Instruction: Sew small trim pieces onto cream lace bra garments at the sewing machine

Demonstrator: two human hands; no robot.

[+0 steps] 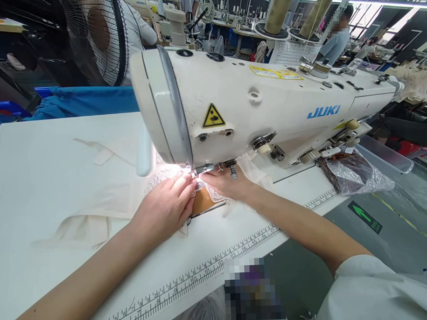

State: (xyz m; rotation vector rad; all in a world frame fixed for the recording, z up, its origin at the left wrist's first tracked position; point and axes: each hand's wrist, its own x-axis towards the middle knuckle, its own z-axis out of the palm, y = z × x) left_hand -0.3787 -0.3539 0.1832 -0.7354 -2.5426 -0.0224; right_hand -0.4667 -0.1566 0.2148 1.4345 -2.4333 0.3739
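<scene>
Nearest, the left grip is resting over the cloth, fingers bent and close together; the right grip is lying on its other side, fingertips near the left's. Whether either is pinching it, I cannot tell. The cloth is looking thin and pale cream, with openwork lace between and beside the grips. It is spreading in loose folds over the table to the left, and some is showing beyond the right grip. The machine is standing above; farther back, a fan.
</scene>
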